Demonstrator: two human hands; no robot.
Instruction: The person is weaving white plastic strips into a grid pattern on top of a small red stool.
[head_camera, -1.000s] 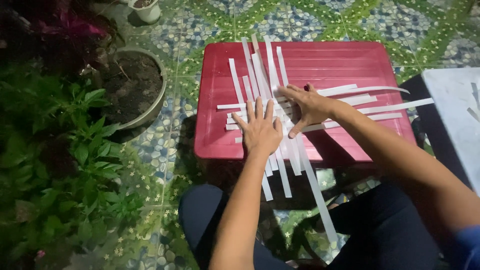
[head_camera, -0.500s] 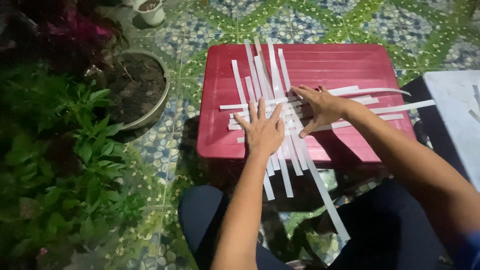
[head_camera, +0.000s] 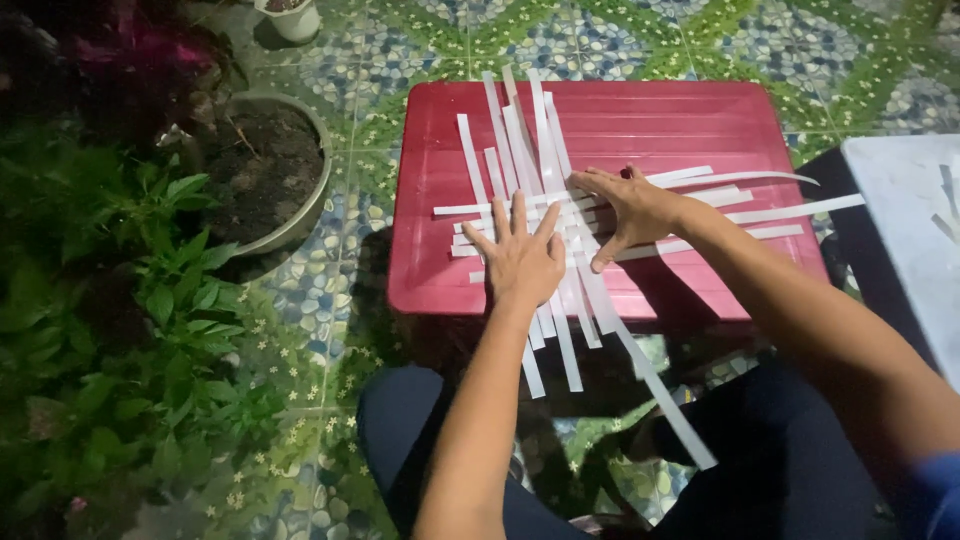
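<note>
Nearest, at 6 o'clock, the left hand (head_camera: 522, 262) lies flat, fingers spread, pinning the woven white strips (head_camera: 560, 215). Beyond, toward 1 o'clock, the right hand (head_camera: 632, 208) presses open-palmed; both gripping nothing. Best hold crossings snug on the red lid (head_camera: 650, 125).

Patterned pebble floor (head_camera: 620, 40), potted plants (head_camera: 110, 300) alongside.

two hands (head_camera: 525, 262), one red lid (head_camera: 700, 125), two pots (head_camera: 270, 170)
</note>
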